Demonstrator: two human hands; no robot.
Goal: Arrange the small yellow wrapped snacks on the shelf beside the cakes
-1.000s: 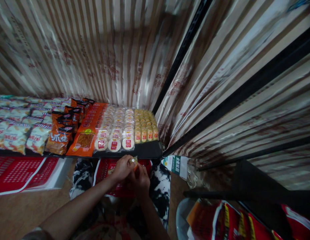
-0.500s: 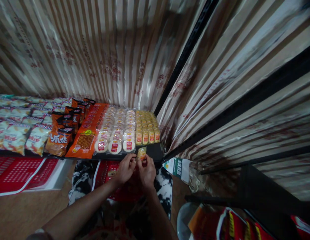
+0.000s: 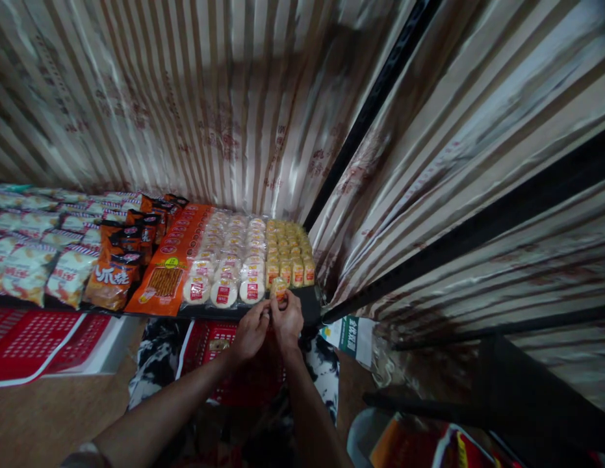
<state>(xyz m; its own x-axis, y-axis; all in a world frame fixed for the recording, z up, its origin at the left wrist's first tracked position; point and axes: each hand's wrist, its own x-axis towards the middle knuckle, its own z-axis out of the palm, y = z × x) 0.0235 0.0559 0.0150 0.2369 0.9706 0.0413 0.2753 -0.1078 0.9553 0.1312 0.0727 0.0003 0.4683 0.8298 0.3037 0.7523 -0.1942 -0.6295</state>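
My right hand (image 3: 288,321) pinches a small yellow snack packet (image 3: 279,286) upright between thumb and fingers, at the shelf's front edge. The packet stands just in front of the rows of matching yellow packets (image 3: 297,273). Close beside it on the left is my left hand (image 3: 251,330), its fingers curled together; whether anything is in them is hidden. White round rice crackers (image 3: 224,293) in clear wrap stand in rows to the left of the yellow ones. Below my hands, a red basket (image 3: 197,344) rests at my lap with a small packet (image 3: 219,344) inside.
Orange snack bags (image 3: 158,286), dark orange bags (image 3: 111,278) and white snack bags (image 3: 29,270) fill the black shelf (image 3: 309,309) leftward. Black metal posts (image 3: 368,107) rise at the right before a striped curtain (image 3: 224,97). Another red basket (image 3: 29,344) is lower left.
My right hand has moved the yellow packet forward and up, close to the front row of yellow packets. My left hand stays alongside. The view has shifted slightly.
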